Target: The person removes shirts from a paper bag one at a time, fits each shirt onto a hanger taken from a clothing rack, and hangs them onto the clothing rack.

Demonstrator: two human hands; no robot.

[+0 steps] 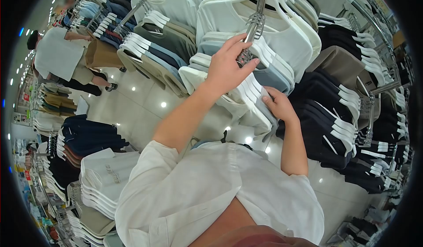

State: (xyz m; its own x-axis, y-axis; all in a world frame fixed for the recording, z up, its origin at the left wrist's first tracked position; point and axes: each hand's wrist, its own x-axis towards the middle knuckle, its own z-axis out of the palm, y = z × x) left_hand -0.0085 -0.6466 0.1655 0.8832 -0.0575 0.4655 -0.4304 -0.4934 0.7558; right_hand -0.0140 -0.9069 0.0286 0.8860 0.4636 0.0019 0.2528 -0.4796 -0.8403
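Observation:
My left hand (231,66) is at the sloping metal rail, thumb and fingers closed round a bunch of hanger hooks (245,58). Below it hang white hangers (252,90) with cream and white shirts (249,115), packed close together. My right hand (282,106) grips the shoulder of a grey shirt (265,108) at the right side of this bunch. Some of its fingers are hidden behind the cloth. Just beyond, blue-grey shirts (275,77) and a large white top (269,35) hang on the same rail.
Black garments (317,115) crowd a rack on the right. Olive and beige clothes (163,40) hang to the left. At lower left are folded-over white shirts (108,176) and navy tops (90,132). A person (61,55) with a brown bag (102,54) stands in the left aisle.

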